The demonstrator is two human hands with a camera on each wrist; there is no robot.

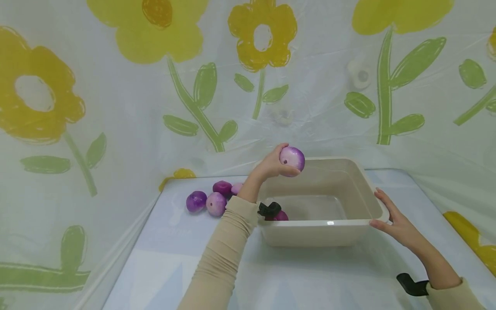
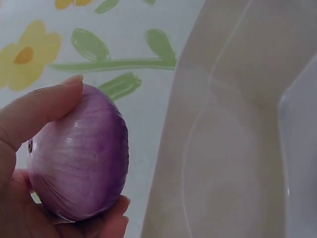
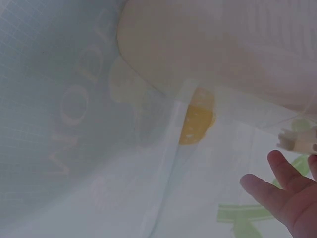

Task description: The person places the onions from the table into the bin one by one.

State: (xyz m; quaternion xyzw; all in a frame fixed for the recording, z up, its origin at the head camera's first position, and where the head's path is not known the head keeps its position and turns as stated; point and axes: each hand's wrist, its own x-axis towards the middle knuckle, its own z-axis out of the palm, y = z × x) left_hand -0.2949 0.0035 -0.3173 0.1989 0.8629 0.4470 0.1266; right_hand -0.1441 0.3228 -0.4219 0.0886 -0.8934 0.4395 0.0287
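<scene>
My left hand [image 1: 271, 165] holds a purple onion [image 1: 292, 160] up at the left part of a beige plastic bin [image 1: 310, 232]. In the left wrist view the thumb and fingers grip that onion [image 2: 81, 153] from its sides, with the bin wall [image 2: 218, 148] to its right. Another reddish-purple onion [image 1: 283, 215] shows inside the bin, partly hidden by a black piece at my left wrist. My right hand [image 1: 395, 221] rests at the bin's right front corner, fingers fairly straight and spread; in the right wrist view its fingertips [image 3: 255, 183] are extended.
Several onions [image 1: 216, 204] in purple and pink shades lie on the white table [image 1: 170, 241] left of the bin, partly behind my left forearm. A flower-printed sheet [image 1: 310, 107] hangs behind the table and along its sides.
</scene>
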